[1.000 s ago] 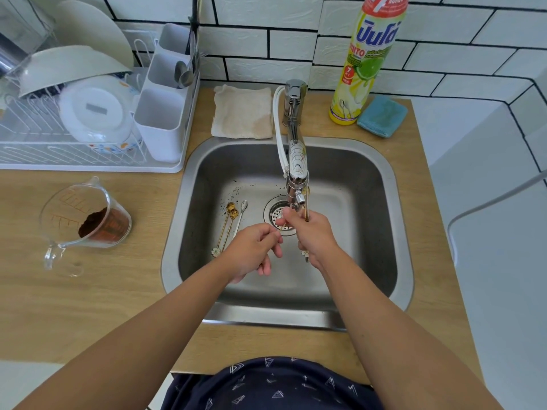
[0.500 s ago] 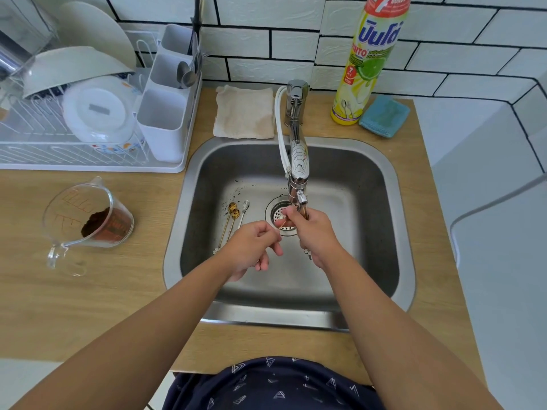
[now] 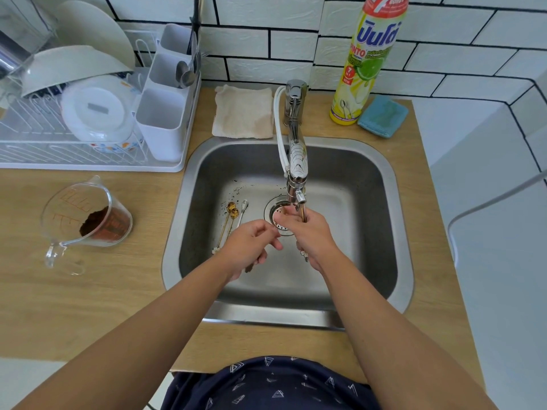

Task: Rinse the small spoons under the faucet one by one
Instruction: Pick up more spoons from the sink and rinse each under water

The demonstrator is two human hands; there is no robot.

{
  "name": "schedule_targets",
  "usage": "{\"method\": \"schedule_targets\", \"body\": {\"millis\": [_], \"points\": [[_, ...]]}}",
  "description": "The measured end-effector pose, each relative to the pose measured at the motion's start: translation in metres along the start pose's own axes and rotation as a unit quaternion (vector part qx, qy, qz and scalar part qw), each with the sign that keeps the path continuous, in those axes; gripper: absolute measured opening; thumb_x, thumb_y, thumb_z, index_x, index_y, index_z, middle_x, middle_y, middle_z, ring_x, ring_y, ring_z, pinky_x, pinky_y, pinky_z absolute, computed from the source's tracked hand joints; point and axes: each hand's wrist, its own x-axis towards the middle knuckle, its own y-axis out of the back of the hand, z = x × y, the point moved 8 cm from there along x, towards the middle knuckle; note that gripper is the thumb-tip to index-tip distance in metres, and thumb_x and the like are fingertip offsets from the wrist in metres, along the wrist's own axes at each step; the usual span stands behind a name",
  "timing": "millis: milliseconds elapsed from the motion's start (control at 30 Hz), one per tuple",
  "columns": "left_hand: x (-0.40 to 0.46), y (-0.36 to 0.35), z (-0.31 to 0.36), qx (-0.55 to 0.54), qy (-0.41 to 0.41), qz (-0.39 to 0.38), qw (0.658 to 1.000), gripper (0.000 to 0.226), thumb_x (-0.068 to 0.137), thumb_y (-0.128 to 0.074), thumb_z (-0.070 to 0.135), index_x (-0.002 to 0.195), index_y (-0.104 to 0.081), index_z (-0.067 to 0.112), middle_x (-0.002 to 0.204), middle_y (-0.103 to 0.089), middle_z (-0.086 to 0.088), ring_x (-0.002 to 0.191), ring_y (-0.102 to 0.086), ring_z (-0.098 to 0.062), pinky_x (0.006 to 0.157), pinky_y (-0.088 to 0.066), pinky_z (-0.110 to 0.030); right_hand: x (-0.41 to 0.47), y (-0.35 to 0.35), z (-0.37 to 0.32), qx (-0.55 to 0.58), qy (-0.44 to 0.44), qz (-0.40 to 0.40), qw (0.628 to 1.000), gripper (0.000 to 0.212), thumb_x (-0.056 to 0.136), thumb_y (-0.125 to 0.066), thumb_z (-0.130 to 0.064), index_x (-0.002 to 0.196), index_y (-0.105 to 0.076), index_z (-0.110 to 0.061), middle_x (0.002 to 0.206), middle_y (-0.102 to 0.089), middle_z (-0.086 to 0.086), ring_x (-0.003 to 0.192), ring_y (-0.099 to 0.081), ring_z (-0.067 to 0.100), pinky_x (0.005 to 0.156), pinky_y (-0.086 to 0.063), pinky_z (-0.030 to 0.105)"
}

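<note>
Over the steel sink, right hand closed on 1 gold spoon under the faucet, left hand loosely curled, contents unclear, 3 spoons waiting by the open drain — wet grip, easy slip.
</note>
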Motion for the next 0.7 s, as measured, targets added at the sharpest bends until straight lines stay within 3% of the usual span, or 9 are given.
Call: {"method": "schedule_targets", "body": {"millis": [67, 167, 300, 367, 433, 500, 567, 633, 700], "points": [[-0.001, -0.003, 0.001, 0.014, -0.001, -0.012, 1.000, 0.021, 0.103, -0.052, 0.031, 0.097, -0.068, 0.018, 0.091, -0.077, -0.001, 0.044, -0.049, -0.012, 0.038, -0.033, -0.019, 0.000, -0.002, -0.002, -0.001, 0.006, -0.004, 1.000, 0.017, 0.084, -0.084, -0.022, 0.094, -0.072, -0.016, 0.061, -0.062, -0.016, 0.050, -0.056, -0.004, 0.044, -0.037, 0.007], [-0.001, -0.006, 0.002, 0.001, 0.013, -0.025, 1.000, 0.028, 0.107, -0.044, 0.033, 0.103, -0.066, 0.016, 0.089, -0.076, 0.001, 0.042, -0.047, -0.011, 0.039, -0.032, -0.019, 0.002, 0.002, -0.006, 0.002, 0.005, 0.011, 1.000, 0.016, 0.087, -0.082, -0.027, 0.092, -0.071, -0.015, 0.056, -0.063, -0.016, 0.044, -0.054, -0.005, 0.043, -0.037, 0.007], [-0.001, -0.010, 0.003, -0.044, 0.024, -0.044, 0.998, 0.033, 0.109, -0.039, 0.029, 0.105, -0.062, 0.006, 0.083, -0.074, -0.004, 0.039, -0.037, -0.011, 0.040, -0.031, -0.019, 0.003, -0.001, -0.001, 0.014, -0.025, 0.004, 1.000, 0.022, 0.098, -0.069, -0.035, 0.097, -0.075, -0.014, 0.076, -0.077, -0.011, 0.037, -0.037, 0.001, 0.039, -0.030, 0.017], [-0.001, -0.012, 0.004, -0.081, 0.032, -0.053, 0.995, 0.031, 0.109, -0.039, 0.027, 0.102, -0.060, 0.005, 0.080, -0.071, -0.006, 0.036, -0.031, -0.010, 0.038, -0.027, -0.019, 0.001, -0.007, 0.004, 0.072, -0.043, -0.023, 0.996, 0.018, 0.101, -0.064, -0.031, 0.103, -0.073, -0.016, 0.092, -0.081, -0.007, 0.040, -0.028, 0.005, 0.040, -0.028, 0.020], [-0.001, -0.012, 0.002, -0.105, 0.048, -0.060, 0.991, 0.029, 0.109, -0.039, 0.026, 0.100, -0.059, 0.006, 0.078, -0.070, -0.006, 0.035, -0.029, -0.009, 0.036, -0.025, -0.019, 0.000, -0.011, 0.006, 0.094, -0.036, -0.050, 0.994, 0.009, 0.101, -0.065, -0.022, 0.108, -0.070, -0.021, 0.103, -0.081, -0.003, 0.042, -0.031, 0.004, 0.040, -0.028, 0.019], [-0.001, -0.012, -0.002, -0.115, 0.067, -0.070, 0.989, 0.029, 0.109, -0.040, 0.026, 0.101, -0.059, 0.006, 0.079, -0.069, -0.007, 0.035, -0.029, -0.008, 0.035, -0.025, -0.018, -0.002, -0.009, 0.006, 0.054, -0.026, -0.040, 0.997, 0.023, 0.093, -0.075, -0.018, 0.114, -0.067, -0.024, 0.082, -0.075, -0.009, 0.044, -0.035, 0.004, 0.040, -0.028, 0.020], [-0.002, -0.012, -0.005, -0.125, 0.081, -0.079, 0.986, 0.028, 0.109, -0.041, 0.026, 0.101, -0.060, 0.006, 0.080, -0.070, -0.008, 0.036, -0.030, -0.008, 0.035, -0.026, -0.018, -0.001, -0.003, 0.002, 0.009, -0.024, 0.003, 1.000, 0.023, 0.083, -0.083, -0.022, 0.103, -0.071, -0.023, 0.062, -0.055, -0.012, 0.047, -0.035, 0.006, 0.041, -0.029, 0.020], [-0.003, -0.013, -0.007, -0.141, 0.087, -0.085, 0.983, 0.028, 0.108, -0.042, 0.026, 0.102, -0.061, 0.007, 0.081, -0.069, -0.008, 0.036, -0.030, -0.008, 0.035, -0.025, -0.018, 0.002, 0.001, -0.001, -0.006, -0.028, 0.026, 0.999, 0.010, 0.085, -0.079, -0.027, 0.092, -0.075, -0.021, 0.068, -0.063, -0.008, 0.048, -0.034, 0.009, 0.041, -0.029, 0.020], [-0.003, -0.013, -0.006, -0.158, 0.089, -0.092, 0.979, 0.027, 0.108, -0.043, 0.025, 0.101, -0.061, 0.007, 0.082, -0.069, -0.008, 0.036, -0.029, -0.007, 0.035, -0.025, -0.018, 0.005, 0.003, -0.001, 0.025, -0.042, 0.031, 0.998, 0.014, 0.097, -0.066, -0.028, 0.096, -0.075, -0.017, 0.086, -0.079, -0.004, 0.045, -0.027, 0.010, 0.039, -0.026, 0.021]]}}
